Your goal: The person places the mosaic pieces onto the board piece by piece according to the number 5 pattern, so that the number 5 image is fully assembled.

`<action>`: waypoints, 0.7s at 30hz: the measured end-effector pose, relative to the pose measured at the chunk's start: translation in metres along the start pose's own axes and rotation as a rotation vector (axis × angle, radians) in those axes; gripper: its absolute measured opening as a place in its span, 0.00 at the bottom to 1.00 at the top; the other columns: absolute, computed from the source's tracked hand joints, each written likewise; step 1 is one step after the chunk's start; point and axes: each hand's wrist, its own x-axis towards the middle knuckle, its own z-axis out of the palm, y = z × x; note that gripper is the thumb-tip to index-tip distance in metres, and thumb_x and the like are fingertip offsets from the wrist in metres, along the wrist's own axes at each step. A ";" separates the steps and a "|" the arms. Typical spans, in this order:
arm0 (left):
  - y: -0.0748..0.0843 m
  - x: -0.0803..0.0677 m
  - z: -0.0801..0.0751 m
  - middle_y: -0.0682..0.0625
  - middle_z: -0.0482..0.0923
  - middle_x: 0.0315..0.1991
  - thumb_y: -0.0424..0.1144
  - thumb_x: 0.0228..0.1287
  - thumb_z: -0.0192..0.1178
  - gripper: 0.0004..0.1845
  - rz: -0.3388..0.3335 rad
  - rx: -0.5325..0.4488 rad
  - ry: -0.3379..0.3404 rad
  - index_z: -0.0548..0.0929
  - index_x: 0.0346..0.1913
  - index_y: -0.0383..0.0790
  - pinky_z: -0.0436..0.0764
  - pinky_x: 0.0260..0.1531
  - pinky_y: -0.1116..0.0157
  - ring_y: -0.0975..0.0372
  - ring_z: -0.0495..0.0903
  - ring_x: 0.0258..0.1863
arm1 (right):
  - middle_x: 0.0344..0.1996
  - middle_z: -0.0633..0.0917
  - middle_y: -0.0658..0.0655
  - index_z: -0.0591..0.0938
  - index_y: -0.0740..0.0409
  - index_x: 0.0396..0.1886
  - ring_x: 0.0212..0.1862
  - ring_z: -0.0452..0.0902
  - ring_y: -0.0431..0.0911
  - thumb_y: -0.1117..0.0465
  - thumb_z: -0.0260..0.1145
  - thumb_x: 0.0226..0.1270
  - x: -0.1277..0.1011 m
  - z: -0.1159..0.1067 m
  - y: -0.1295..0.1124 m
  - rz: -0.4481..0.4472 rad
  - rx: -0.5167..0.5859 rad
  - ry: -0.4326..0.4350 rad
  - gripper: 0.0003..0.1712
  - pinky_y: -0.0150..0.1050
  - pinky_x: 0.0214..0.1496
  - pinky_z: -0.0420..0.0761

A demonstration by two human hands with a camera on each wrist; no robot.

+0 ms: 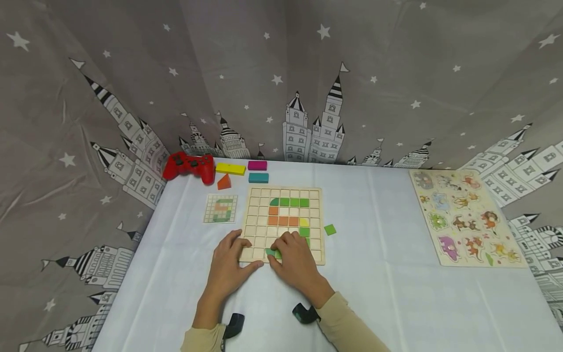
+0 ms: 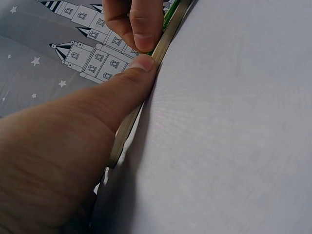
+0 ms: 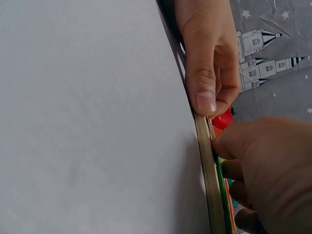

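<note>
Wooden and pale, the grid board (image 1: 286,222) lies flat on the white-covered counter (image 1: 378,274), near its middle, with both hands at its near edge. Green, orange and yellow tiles fill some of its squares in a curving line. The right hand (image 1: 295,264) rests over the lower part of the board, its fingers (image 1: 281,243) curled down onto a green tile (image 1: 272,253) in the bottom rows; whether they pinch the tile or only press it cannot be told from the head view. In the right wrist view the thumb lies against the board's thin edge (image 3: 210,170), with green showing just above it. The left hand (image 1: 228,264) sits at the board's near-left corner, fingers bent over the top and the thumb (image 2: 131,80) pressed against the rim, gripping the board.

A loose green tile (image 1: 330,229) lies on the cloth just right of the board. Left of the board is a small pattern card (image 1: 220,209). Behind them, near the star-and-castle curtain (image 1: 281,73), are a red game controller (image 1: 189,166), a yellow block (image 1: 230,168), a magenta block (image 1: 257,165), a teal block (image 1: 258,177) and an orange wedge (image 1: 224,182). Well apart at the right lies an animal peg puzzle (image 1: 466,217).
</note>
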 end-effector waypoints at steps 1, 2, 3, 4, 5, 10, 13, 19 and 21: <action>0.000 0.000 0.000 0.43 0.65 0.75 0.53 0.49 0.80 0.29 0.001 0.000 0.001 0.78 0.49 0.46 0.58 0.75 0.38 0.45 0.60 0.77 | 0.36 0.81 0.46 0.85 0.45 0.39 0.39 0.70 0.43 0.47 0.71 0.65 0.000 0.000 0.000 0.003 0.001 0.001 0.09 0.39 0.43 0.73; 0.001 0.000 0.000 0.43 0.65 0.74 0.53 0.49 0.80 0.29 0.004 0.000 0.002 0.78 0.49 0.46 0.59 0.75 0.38 0.45 0.60 0.77 | 0.36 0.81 0.46 0.85 0.45 0.39 0.39 0.70 0.43 0.47 0.71 0.65 0.000 0.000 -0.001 0.007 0.003 0.003 0.09 0.39 0.43 0.73; 0.001 0.000 0.000 0.43 0.65 0.74 0.53 0.49 0.80 0.29 0.006 0.000 0.003 0.78 0.49 0.46 0.59 0.75 0.38 0.45 0.60 0.76 | 0.36 0.81 0.46 0.86 0.45 0.39 0.38 0.70 0.43 0.47 0.72 0.65 0.000 0.000 -0.001 0.010 0.004 0.005 0.09 0.38 0.43 0.72; 0.001 0.000 0.000 0.43 0.65 0.74 0.52 0.49 0.80 0.29 0.008 0.000 0.003 0.78 0.49 0.46 0.58 0.75 0.38 0.45 0.60 0.76 | 0.36 0.81 0.46 0.86 0.45 0.39 0.38 0.69 0.43 0.47 0.72 0.65 0.000 -0.001 -0.001 0.014 0.005 0.007 0.09 0.38 0.42 0.72; 0.001 0.000 0.000 0.43 0.65 0.74 0.52 0.48 0.80 0.29 0.011 -0.001 0.004 0.78 0.49 0.46 0.58 0.75 0.38 0.45 0.60 0.76 | 0.35 0.81 0.46 0.86 0.45 0.38 0.38 0.69 0.43 0.47 0.73 0.64 0.000 -0.002 -0.002 0.017 0.010 0.008 0.09 0.38 0.42 0.72; 0.000 0.000 -0.001 0.43 0.65 0.74 0.52 0.48 0.80 0.29 0.009 0.002 0.001 0.78 0.49 0.46 0.58 0.75 0.39 0.46 0.60 0.76 | 0.36 0.81 0.46 0.88 0.45 0.39 0.38 0.70 0.42 0.47 0.75 0.63 0.000 -0.005 -0.002 0.036 0.044 0.005 0.10 0.38 0.42 0.72; 0.000 0.000 -0.001 0.43 0.64 0.75 0.53 0.49 0.80 0.29 0.004 0.007 -0.004 0.78 0.49 0.47 0.58 0.75 0.39 0.46 0.60 0.77 | 0.38 0.82 0.46 0.89 0.45 0.41 0.40 0.72 0.42 0.46 0.76 0.61 0.000 -0.007 0.001 0.057 0.090 0.013 0.13 0.39 0.45 0.75; 0.001 0.000 -0.001 0.43 0.64 0.75 0.52 0.48 0.80 0.29 -0.011 0.008 -0.007 0.79 0.50 0.47 0.58 0.75 0.39 0.45 0.59 0.77 | 0.40 0.84 0.49 0.89 0.49 0.46 0.43 0.74 0.45 0.46 0.75 0.62 0.002 -0.023 0.025 0.200 0.251 0.029 0.17 0.42 0.47 0.76; 0.002 0.000 -0.001 0.43 0.64 0.75 0.52 0.48 0.80 0.29 -0.013 0.002 -0.006 0.79 0.50 0.47 0.59 0.75 0.38 0.45 0.59 0.77 | 0.40 0.84 0.52 0.89 0.51 0.47 0.43 0.74 0.47 0.48 0.74 0.64 0.001 -0.030 0.042 0.261 0.295 0.042 0.16 0.42 0.45 0.76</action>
